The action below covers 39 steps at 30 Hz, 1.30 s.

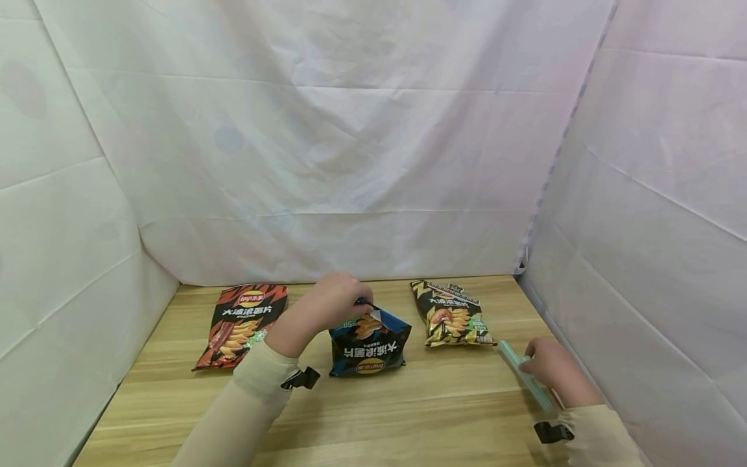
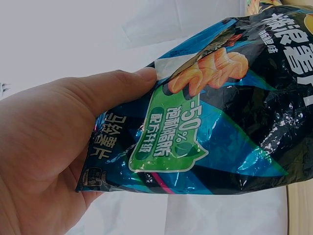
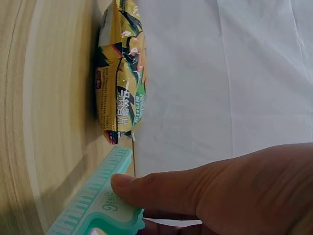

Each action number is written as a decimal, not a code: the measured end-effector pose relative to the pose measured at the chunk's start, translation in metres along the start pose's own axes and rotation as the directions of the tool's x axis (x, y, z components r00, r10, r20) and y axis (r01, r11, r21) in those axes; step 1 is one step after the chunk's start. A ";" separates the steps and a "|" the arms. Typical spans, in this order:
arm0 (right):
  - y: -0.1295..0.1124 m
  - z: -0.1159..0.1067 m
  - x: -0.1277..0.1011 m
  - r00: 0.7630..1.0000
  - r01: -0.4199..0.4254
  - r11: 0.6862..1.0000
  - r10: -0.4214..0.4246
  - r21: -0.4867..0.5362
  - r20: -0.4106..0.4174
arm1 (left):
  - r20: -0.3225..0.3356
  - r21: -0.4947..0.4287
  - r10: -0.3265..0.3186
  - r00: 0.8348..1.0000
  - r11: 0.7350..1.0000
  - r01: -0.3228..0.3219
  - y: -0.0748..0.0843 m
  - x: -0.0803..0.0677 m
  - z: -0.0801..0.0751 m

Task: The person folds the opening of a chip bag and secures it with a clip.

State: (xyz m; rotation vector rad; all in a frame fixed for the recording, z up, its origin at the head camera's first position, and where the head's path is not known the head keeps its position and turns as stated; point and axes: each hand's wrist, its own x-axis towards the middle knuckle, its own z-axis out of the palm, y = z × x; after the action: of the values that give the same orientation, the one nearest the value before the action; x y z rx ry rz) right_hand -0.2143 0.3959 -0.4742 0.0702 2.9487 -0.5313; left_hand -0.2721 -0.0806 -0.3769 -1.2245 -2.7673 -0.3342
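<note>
Blue chip bag stands mid-table, its top pinched by the left hand; right hand fingers grip the green sealing clip. Best keep that top flat.

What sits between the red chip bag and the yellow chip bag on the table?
In the head view, the blue chip bag stands between the red chip bag and the yellow chip bag, its top gripped by the left hand.

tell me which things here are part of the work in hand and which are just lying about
In use: blue chip bag, gripped at its top by the left hand; green clip, held by the right hand.
Lying about: red chip bag; yellow chip bag.
</note>
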 end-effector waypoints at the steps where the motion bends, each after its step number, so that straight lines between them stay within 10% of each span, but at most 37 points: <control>1: -0.001 -0.001 0.000 1.000 0.010 1.000 -0.010 0.008 -0.012 | 0.000 0.001 0.001 1.000 1.000 -0.001 0.000 0.000 0.000; 20: -0.060 -0.011 0.002 0.975 0.191 0.974 -0.174 0.126 -0.136 | 0.005 0.004 -0.010 1.000 1.000 0.010 0.001 0.001 -0.003; 39: -0.125 0.007 0.016 0.905 0.405 0.873 -0.340 0.272 -0.257 | -0.012 0.021 0.004 1.000 1.000 -0.004 0.002 0.001 0.002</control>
State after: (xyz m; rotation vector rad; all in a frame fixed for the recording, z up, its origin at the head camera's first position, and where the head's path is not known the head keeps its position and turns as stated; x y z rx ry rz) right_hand -0.2379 0.2763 -0.4402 -0.4527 3.0465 -1.1187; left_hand -0.2714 -0.0777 -0.3778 -1.2189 -2.7514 -0.3108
